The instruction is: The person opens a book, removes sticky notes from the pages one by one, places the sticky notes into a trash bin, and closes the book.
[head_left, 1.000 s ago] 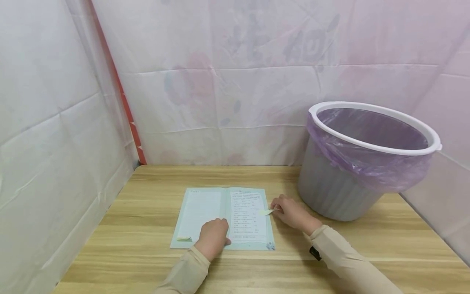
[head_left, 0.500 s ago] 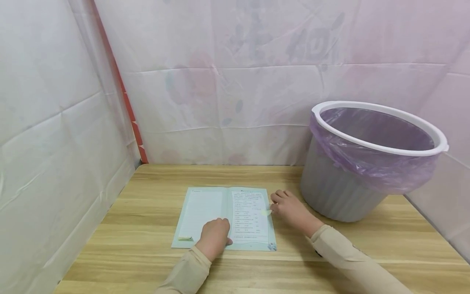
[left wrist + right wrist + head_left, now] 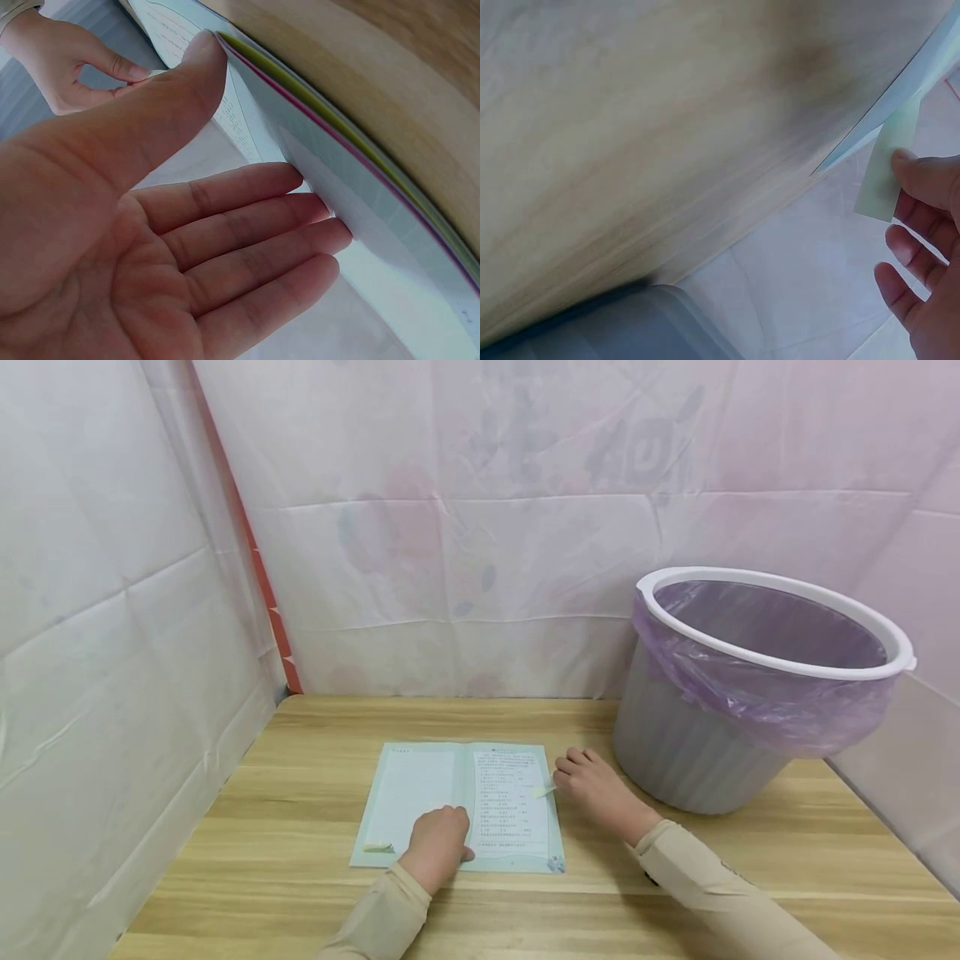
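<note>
An open booklet with pale blue-green page borders lies on the wooden table, printed text on its right page. My left hand rests on the booklet near its lower middle. In the left wrist view its fingers are straight with the tips on the page, and the thumb lies at the booklet's lower edge. At the right page's outer edge, my right hand pinches a pale yellow-green paper strip between thumb and index finger. The strip's far end overlaps the page; the other fingers are loosely bent.
A large grey ribbed bin with a white rim and a purple plastic liner stands on the table, right of the booklet and just beyond the right hand. Pale printed cloth hangs behind the table and on the left.
The strip bent by half a second ago and now looks straighter. My right hand keeps its pinch, with only slight shifts of the fingers. The left hand stays in place on the booklet.
</note>
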The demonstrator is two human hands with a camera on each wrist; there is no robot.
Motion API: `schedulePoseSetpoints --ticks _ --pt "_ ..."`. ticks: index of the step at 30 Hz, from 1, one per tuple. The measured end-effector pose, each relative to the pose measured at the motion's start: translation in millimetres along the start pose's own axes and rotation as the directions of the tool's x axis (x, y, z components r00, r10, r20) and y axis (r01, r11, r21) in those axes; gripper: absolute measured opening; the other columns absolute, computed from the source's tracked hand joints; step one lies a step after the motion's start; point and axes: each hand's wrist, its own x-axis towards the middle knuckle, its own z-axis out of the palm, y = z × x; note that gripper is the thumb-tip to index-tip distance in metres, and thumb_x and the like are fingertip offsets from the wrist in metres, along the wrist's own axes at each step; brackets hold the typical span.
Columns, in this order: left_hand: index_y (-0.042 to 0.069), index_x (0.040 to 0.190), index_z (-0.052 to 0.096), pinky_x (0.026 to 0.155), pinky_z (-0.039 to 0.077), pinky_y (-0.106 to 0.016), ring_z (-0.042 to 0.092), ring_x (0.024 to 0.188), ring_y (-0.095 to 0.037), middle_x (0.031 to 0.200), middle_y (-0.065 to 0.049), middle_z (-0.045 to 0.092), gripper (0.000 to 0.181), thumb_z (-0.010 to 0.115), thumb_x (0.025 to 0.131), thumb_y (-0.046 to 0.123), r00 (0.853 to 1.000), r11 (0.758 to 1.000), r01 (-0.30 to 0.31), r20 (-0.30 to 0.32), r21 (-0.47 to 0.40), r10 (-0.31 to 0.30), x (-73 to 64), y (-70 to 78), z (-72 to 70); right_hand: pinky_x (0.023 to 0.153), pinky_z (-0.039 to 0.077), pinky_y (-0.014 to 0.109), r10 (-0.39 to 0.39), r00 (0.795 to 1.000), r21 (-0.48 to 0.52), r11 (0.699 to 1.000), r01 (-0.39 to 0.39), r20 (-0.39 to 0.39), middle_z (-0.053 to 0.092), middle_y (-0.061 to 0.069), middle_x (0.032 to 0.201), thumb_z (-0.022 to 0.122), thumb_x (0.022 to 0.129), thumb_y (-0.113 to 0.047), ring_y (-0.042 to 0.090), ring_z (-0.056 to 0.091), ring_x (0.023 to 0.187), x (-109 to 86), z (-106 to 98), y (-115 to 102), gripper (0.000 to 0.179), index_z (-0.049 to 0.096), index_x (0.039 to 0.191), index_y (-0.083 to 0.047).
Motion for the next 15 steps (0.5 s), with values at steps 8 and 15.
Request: schedulePoseSetpoints --ticks 8,15 --pt "0.002 0.078 0.060 0.057 0.053 -0.030 0.060 0.060 -0.018 0.065 -0.007 0.056 0.036 0.084 0.069 0.028 1.000 1.000 0.006 0.004 0.004 -0.006 0.3 0.0 -1.7 0.064 0.034 0.030 0.068 0.997 0.029 0.997 -0.069 0.031 0.052 -0.003 0.074 0.078 0.077 -0.004 0.017 0.042 0.072 -0.9 -0.6 0.1 0.021 0.059 0.073 -0.010" --pt "0.000 0.080 0.061 0.060 0.055 -0.032 0.064 0.068 -0.025 0.071 -0.011 0.061 0.037 0.084 0.068 0.027 1.000 1.000 -0.001 -0.014 0.018 0.001 -4.4 3.1 1.1 0.062 0.031 0.029 0.099 0.995 0.034 0.994 -0.100 0.020 0.050 -0.004 0.073 0.079 0.076 -0.005 0.016 0.039 0.070 -1.6 2.3 -2.2 0.021 0.059 0.072 -0.011"
